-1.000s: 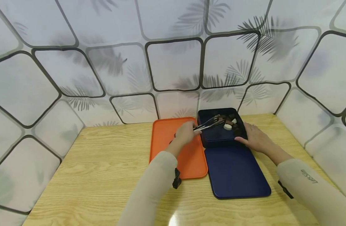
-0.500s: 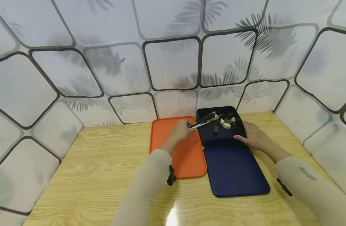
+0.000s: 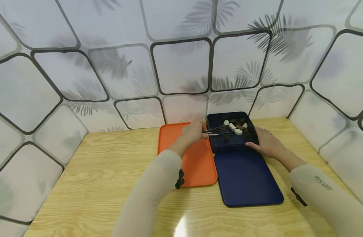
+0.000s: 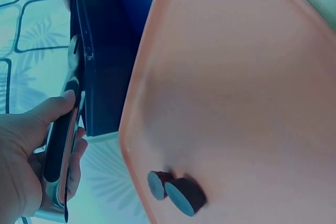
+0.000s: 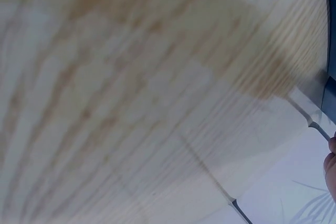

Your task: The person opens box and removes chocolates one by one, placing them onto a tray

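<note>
My left hand (image 3: 193, 132) holds metal tongs (image 4: 60, 140) with dark grips, thumb along one arm. In the head view the tongs reach over the left wall of a deep dark blue box (image 3: 228, 148), their ends low inside it. White pieces (image 3: 238, 132) and brown pieces (image 3: 240, 127) that look like chocolates lie toward the box's right side. Whether the tongs pinch a piece I cannot tell. My right hand (image 3: 268, 143) holds the box's right front corner, thumb on the front and fingers along the right side.
An orange tray (image 3: 199, 168) lies left of the box, bearing two small dark cup-shaped pieces (image 4: 185, 196) in the left wrist view. A flat dark blue lid (image 3: 247, 181) lies in front of the box. Patterned cloth (image 3: 181, 69) stands behind the wooden table (image 3: 110, 177).
The tongs first drew back leftward from the pieces, showing a lone brown piece near the box's front. Now they have swung down over that spot. My right hand has stayed put.
</note>
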The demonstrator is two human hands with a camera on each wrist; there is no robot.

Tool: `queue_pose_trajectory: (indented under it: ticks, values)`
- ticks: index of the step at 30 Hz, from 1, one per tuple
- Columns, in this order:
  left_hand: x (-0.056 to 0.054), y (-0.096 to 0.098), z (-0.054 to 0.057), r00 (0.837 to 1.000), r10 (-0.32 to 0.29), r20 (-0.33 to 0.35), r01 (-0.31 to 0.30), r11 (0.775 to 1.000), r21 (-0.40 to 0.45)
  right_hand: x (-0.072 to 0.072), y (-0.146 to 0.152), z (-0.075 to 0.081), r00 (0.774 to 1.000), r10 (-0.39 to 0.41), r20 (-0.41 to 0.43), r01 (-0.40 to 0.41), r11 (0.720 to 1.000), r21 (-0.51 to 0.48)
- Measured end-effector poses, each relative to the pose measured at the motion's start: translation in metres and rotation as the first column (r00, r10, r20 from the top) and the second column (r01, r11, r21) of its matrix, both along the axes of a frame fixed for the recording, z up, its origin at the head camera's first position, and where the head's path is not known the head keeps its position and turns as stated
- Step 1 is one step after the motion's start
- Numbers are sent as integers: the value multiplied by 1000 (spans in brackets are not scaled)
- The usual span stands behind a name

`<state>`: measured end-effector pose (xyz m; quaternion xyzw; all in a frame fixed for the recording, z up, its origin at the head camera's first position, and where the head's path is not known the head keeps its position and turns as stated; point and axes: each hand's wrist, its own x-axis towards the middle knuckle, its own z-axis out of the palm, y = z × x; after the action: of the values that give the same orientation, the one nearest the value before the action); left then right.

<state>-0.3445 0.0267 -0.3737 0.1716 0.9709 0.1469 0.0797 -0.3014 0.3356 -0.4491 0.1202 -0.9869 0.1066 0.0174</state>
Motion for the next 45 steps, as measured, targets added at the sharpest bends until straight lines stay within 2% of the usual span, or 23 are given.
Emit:
queue_pose_trajectory:
  ticks: [5, 14, 22, 32, 40, 45]
  values:
    - [0, 11, 4, 1000, -7, -23, 5, 997, -74, 1, 0, 0, 1000, 5, -2, -5, 1000, -6]
    - [7, 23, 7, 993, -82, -90, 65, 983, -169, 0, -1, -1, 1000, 7, -2, -7, 1000, -9]
    - [11, 20, 5, 989, -116, -93, 101, 984, -146, 2, -2, 1, 1000, 1, 8, 0, 1000, -2]
    - [8, 16, -1, 991, -80, -106, 65, 989, -134, 0, 0, -1, 1000, -2, 6, 2, 1000, -3]
    - [5, 7, -8, 992, -57, -109, 50, 997, -60, 0, 1, -2, 1000, -3, 1, 3, 1000, -8]
    - [6, -2, -14, 996, -42, -76, 44, 999, 23, 0, 1, -2, 1000, 1, -2, -1, 1000, -9]
